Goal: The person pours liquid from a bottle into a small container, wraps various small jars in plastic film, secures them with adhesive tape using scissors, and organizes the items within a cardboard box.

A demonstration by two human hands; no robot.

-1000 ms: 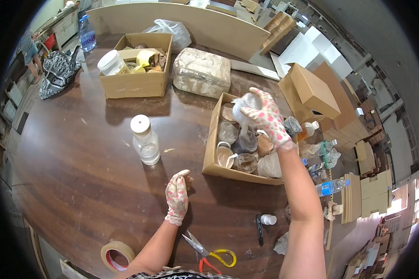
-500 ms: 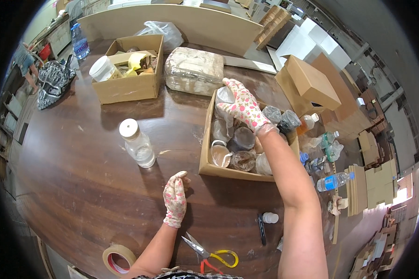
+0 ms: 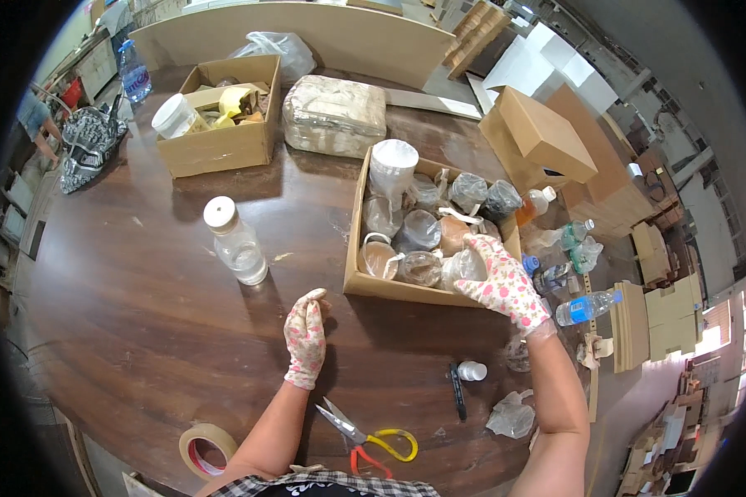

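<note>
In the head view my right hand point(image 3: 506, 284), in a flowered glove, is over the near right corner of an open cardboard box point(image 3: 419, 291). Its thumb and fingers are apart beside a plastic-wrapped cup point(image 3: 462, 269); contact is unclear. Several wrapped cups and jars fill the box, among them a cup of brown contents point(image 3: 379, 258). A white-lidded jar point(image 3: 393, 164) stands in the far left corner. My left hand point(image 3: 307, 335), gloved alike, rests on the table with fingers curled together and nothing showing in them. Beyond it stands a clear white-capped bottle point(image 3: 239, 248).
Scissors point(image 3: 365, 439), a tape roll point(image 3: 207, 451), a black marker point(image 3: 457, 393), a small white bottle point(image 3: 472, 371) and a crumpled plastic bag point(image 3: 512, 414) lie nearby. Farther off are a second cardboard box point(image 3: 220, 157), a wrapped block point(image 3: 336, 116) and several bottles at right.
My right hand has moved from the white-lidded jar at the box's far left corner to the near right corner, uncovering the jar. My left hand keeps its place on the table.
</note>
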